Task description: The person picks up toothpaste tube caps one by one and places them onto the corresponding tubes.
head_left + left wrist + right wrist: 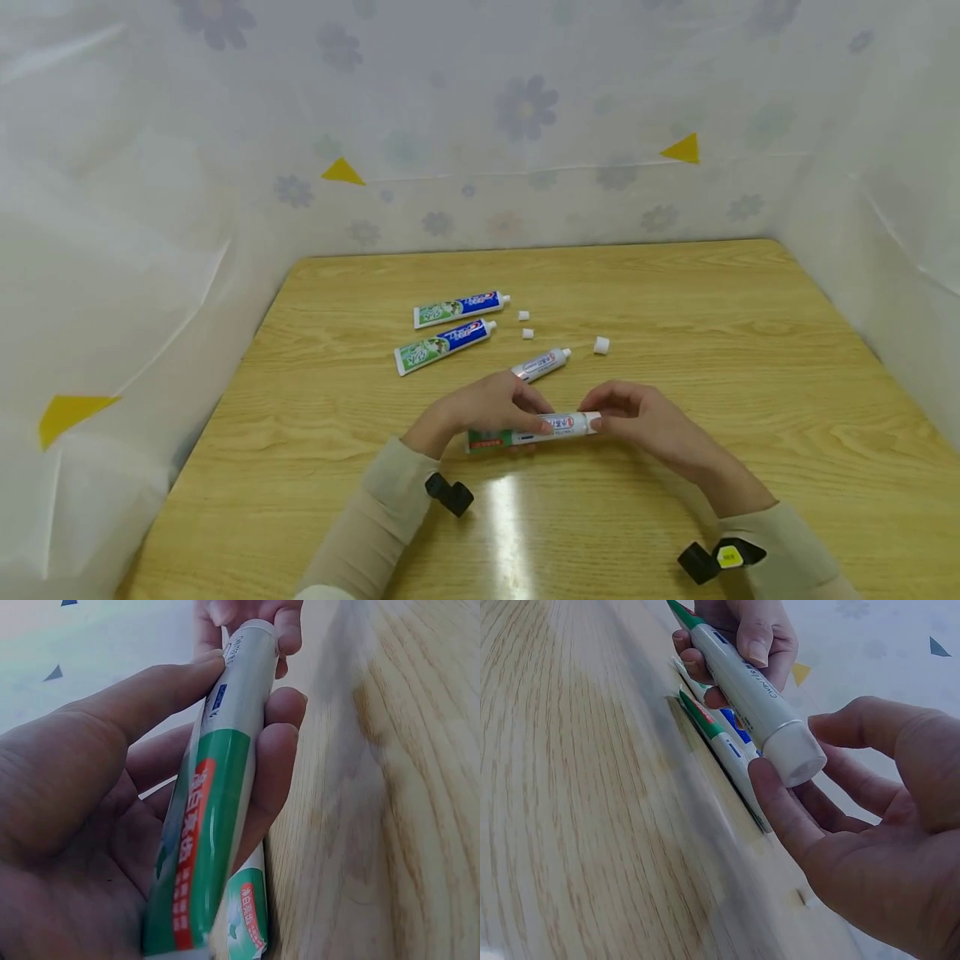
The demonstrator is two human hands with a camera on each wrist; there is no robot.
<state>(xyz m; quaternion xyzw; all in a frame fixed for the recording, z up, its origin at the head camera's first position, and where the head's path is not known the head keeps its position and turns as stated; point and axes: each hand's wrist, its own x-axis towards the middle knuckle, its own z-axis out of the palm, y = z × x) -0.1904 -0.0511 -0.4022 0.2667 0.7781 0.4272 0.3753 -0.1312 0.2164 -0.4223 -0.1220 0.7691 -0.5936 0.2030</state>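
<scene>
My left hand holds a toothpaste tube, silver-white toward the cap and green with red lettering toward the tail. Its thumb lies along the top, and the fingers curl under the tube. At the other end, my right hand has its thumb and a fingertip on opposite sides of the white cap, pinching it. The cap sits on the tube's end. Just beyond the left hand lies a second silver-and-green toothpaste tube with its nozzle bare, partly hidden by that hand.
Farther back, two blue-and-green toothpaste tubes lie side by side, uncapped. Two small white caps rest near their nozzles. A larger white cap stands to the right. The wooden table meets a flowered curtain behind.
</scene>
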